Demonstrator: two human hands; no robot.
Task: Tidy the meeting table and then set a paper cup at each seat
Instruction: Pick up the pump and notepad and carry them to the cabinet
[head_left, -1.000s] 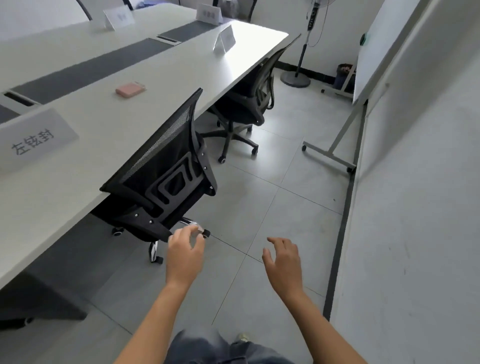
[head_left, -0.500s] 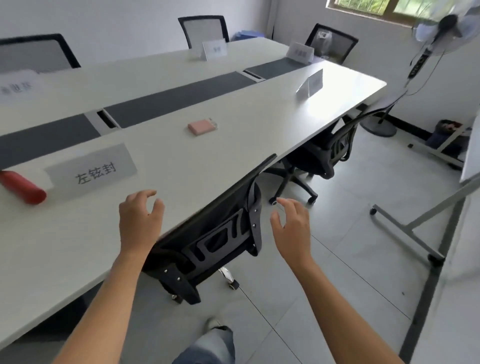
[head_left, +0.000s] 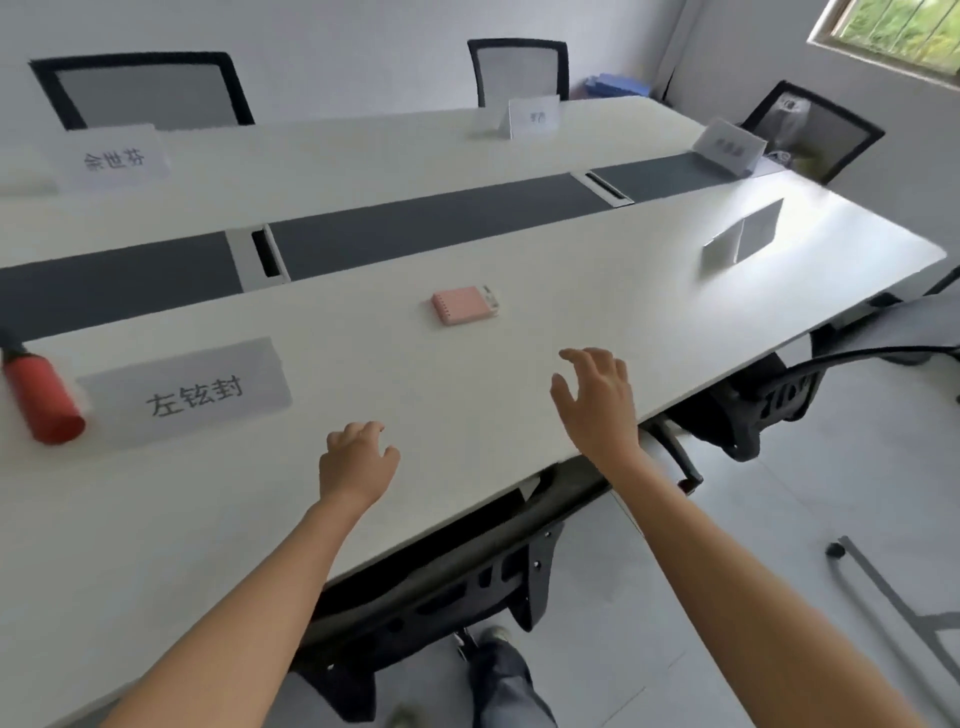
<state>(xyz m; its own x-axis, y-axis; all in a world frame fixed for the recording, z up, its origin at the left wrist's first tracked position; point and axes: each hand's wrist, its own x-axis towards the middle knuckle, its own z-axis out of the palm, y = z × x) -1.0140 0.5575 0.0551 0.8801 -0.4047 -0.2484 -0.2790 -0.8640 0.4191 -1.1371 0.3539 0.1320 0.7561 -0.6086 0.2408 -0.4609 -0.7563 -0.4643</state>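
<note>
A long white meeting table (head_left: 519, 395) with a dark centre strip fills the view. On it lies a small pink notebook (head_left: 462, 305), and a red cylinder (head_left: 41, 397) lies at the left edge. My right hand (head_left: 597, 402) hovers over the table just short of the notebook, fingers spread and empty. My left hand (head_left: 356, 460) hangs above the table's near side with fingers loosely curled, holding nothing. No paper cup is in view.
Name cards stand on the table: one near me (head_left: 197, 397), one far left (head_left: 111, 158), two at the far end (head_left: 535, 117) and a tented one (head_left: 743, 239). A black mesh chair (head_left: 467, 582) is tucked under the near edge, another (head_left: 769, 405) stands right. Chairs line the far side.
The view has swung up from the floor and chairs to the table top. Both hands have come forward over the table, the right one nearer the pink notebook.
</note>
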